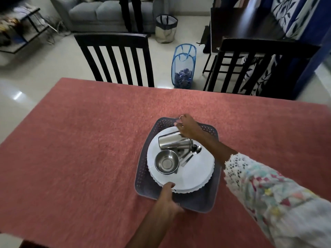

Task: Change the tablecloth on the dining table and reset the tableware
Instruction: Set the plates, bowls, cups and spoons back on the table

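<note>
I see the shiny steel tumbler (174,141) lying on its side on top of the stack of white scalloped plates (193,173), its long axis running left to right with the open mouth to the left, and my right hand (188,128) sits just at its far right end, the nearer of the two hands to it. The right fingers (177,125) reach over the far edge of the plates, touching or nearly touching the tumbler; I cannot tell whether they actually pinch it. My left hand (166,196) grips the near rim of the grey perforated plastic tray (197,203), thumb up against the plate edge. A small steel bowl (166,161) stands upright just near of the tumbler, steel spoons (191,155) beside it. The tray rests on the bench under a salmon-pink tablecloth (80,140), already spread flat. Beyond stand two dark slatted chairs (116,58), a blue mesh hamper (183,67) on the pale floor and a grey sofa (100,14).
</note>
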`<state>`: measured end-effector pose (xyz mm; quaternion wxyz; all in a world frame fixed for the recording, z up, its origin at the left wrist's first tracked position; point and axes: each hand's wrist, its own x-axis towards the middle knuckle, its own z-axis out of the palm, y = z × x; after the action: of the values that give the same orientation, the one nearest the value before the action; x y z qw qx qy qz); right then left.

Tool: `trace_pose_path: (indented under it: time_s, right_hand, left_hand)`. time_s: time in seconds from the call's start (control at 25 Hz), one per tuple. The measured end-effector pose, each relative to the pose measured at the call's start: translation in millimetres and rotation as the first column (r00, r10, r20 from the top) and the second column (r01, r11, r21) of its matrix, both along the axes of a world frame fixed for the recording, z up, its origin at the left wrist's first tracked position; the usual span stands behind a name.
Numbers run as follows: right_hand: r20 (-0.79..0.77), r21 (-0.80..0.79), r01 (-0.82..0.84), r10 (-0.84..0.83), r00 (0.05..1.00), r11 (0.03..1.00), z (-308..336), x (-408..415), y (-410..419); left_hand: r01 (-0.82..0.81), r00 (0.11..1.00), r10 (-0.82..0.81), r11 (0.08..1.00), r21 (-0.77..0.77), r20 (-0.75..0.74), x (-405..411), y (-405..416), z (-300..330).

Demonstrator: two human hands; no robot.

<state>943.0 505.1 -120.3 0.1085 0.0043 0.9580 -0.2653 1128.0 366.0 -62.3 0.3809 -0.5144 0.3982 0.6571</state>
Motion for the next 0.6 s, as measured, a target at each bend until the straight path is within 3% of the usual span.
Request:
trace_pose_path:
  time_s: [0.08,0.12,0.2,0.36,0.48,0.6]
  right_hand:
    - [0.135,0.165,-0.245,0.224,0.965,0.955,4,15,-6]
    - [0.211,0.258,-0.298,0.248,0.946,0.919,2,23,-7]
    - [0.224,0.361,-0.256,0.184,0.957,0.897,-6,35,-8]
    - [0.07,0.46,-0.069,0.041,0.997,0.885,-18,46,-17]
    - [0.038,0.358,0.069,-0.088,0.995,0.931,-24,52,-19]
    - [-0.06,0.071,0.316,-0.312,0.948,0.946,-18,72,-20]
  left_hand:
    - [0.135,0.991,-0.134,0.986,0.101,-0.018,5,-17,6]
    - [0.16,0.987,-0.155,0.971,0.178,-0.038,3,-24,11]
    - [0.137,0.99,-0.124,0.96,0.246,-0.066,-3,-34,20]
    - [-0.028,0.992,0.065,0.948,0.317,-0.109,-26,-38,18]
    - [-0.078,0.984,0.127,0.937,0.341,-0.124,-34,-35,-4]
    - [-0.062,0.975,0.135,0.929,0.364,-0.178,-38,-32,-22]
